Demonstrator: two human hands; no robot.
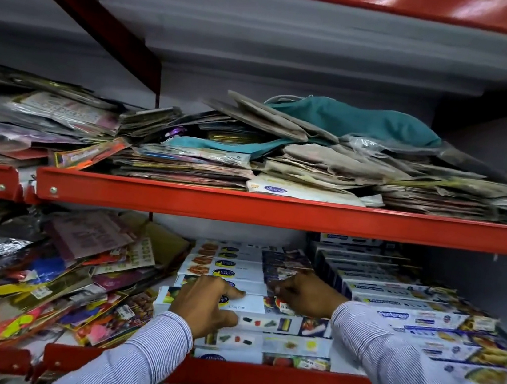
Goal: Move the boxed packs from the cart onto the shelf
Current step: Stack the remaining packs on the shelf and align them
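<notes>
Shelving in red metal fills the view, two levels deep. At nine o'clock on the lower shelf point(253, 377) lies a loose heap of foil and plastic party packets point(41, 276), slumped toward the middle. At centre, around six o'clock, the boxed packs point(235, 268) of cling film sit in flat rows, long sides across the shelf, stacked in layers up to the front lip. At three o'clock a second block of blue-and-white wrap boxes point(408, 305) runs back toward the wall, just beside the first.

On the upper shelf point(275, 211), paper packets point(45, 119) lie at ten o'clock, and brown paper bags with a teal cloth point(351, 121) lie at one o'clock.

The left hand point(203, 306) rests palm-down on the front boxed packs, fingers loosely spread, forefinger pointing right, thumb on the box face; it grips nothing. The right hand point(306, 295) lies on the same stack toward four o'clock, fingers curled over a box top; whether it grips the box cannot be told. Both striped sleeves point(139, 360) cross the shelf's front lip.
</notes>
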